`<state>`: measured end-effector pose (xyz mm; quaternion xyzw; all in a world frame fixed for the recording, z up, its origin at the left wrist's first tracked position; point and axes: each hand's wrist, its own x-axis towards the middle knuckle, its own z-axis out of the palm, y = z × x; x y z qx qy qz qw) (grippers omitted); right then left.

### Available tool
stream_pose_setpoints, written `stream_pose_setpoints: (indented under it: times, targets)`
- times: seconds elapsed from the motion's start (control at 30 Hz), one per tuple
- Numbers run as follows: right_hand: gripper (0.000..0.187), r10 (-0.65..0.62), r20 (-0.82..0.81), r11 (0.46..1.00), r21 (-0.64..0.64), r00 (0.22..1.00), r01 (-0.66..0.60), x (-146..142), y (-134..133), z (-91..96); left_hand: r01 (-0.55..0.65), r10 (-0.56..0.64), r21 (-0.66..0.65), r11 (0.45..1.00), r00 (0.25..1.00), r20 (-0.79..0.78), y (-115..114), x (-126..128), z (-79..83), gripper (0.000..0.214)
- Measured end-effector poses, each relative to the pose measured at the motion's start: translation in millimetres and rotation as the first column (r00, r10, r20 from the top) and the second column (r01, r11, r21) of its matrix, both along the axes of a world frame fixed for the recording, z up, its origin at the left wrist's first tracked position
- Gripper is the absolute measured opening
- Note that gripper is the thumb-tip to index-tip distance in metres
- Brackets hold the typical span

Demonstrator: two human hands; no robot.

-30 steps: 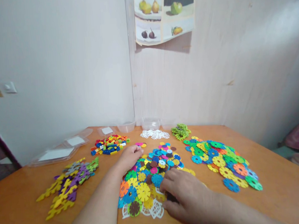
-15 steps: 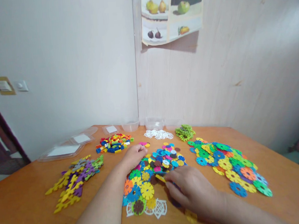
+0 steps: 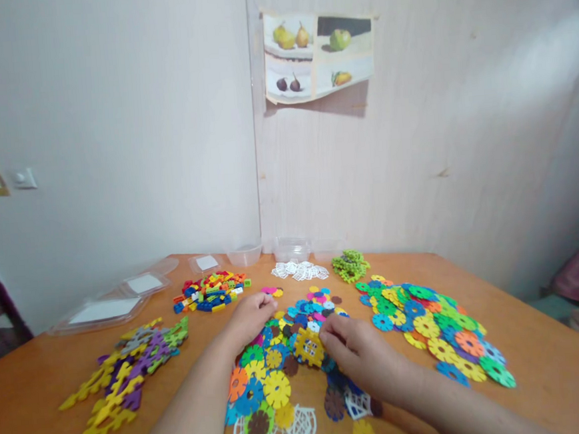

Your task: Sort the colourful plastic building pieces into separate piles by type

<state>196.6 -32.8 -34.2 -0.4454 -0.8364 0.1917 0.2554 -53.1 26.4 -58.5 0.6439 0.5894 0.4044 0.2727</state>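
My right hand (image 3: 358, 355) pinches a yellow snowflake disc (image 3: 308, 346) and holds it tilted just above the middle pile of colourful discs (image 3: 281, 371). My left hand (image 3: 250, 316) rests curled, fingers down, on the far left edge of that pile; whether anything is in it cannot be made out. White lattice pieces (image 3: 299, 427) lie at the pile's near edge.
On the wooden table (image 3: 38, 404) sit a second disc pile (image 3: 428, 320) at right, yellow and purple cross pieces (image 3: 125, 363) at left, small bricks (image 3: 208, 291), white squares (image 3: 298, 270), green pieces (image 3: 349, 264), clear tubs (image 3: 245, 252) and lids (image 3: 101, 311) by the wall.
My right hand rose from the near side of the pile and now holds a yellow disc up; a few discs were dragged toward me. The left hand stayed put.
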Motion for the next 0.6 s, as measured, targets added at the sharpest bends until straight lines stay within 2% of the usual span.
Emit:
stream_pose_setpoints:
  times: [0.17,0.3,0.4,0.47,0.6]
  targets:
    - [0.032,-0.051,-0.221,0.988,-0.151,0.974,0.017,3,21,-0.9,-0.001,0.001,-0.013,1.0,1.0,-0.023,2,-1,-1.4,0.033]
    - [0.025,-0.175,-0.363,0.956,-0.283,0.915,0.071,10,48,2.3,-0.021,0.021,-0.01,1.0,0.999,-0.031,2,-1,-1.2,0.031]
    - [0.02,-0.298,-0.455,0.916,-0.382,0.839,0.118,20,76,7.9,-0.024,0.023,-0.007,1.0,0.999,-0.034,2,0,0.1,0.031]
    - [0.016,-0.393,-0.518,0.883,-0.444,0.76,0.154,29,98,11.8,-0.024,0.024,-0.011,1.0,0.999,-0.029,3,0,0.5,0.031]
    - [0.016,-0.504,-0.549,0.841,-0.486,0.667,0.237,51,146,19.2,-0.015,0.014,-0.023,1.0,1.0,-0.024,4,-1,-1.1,0.032]
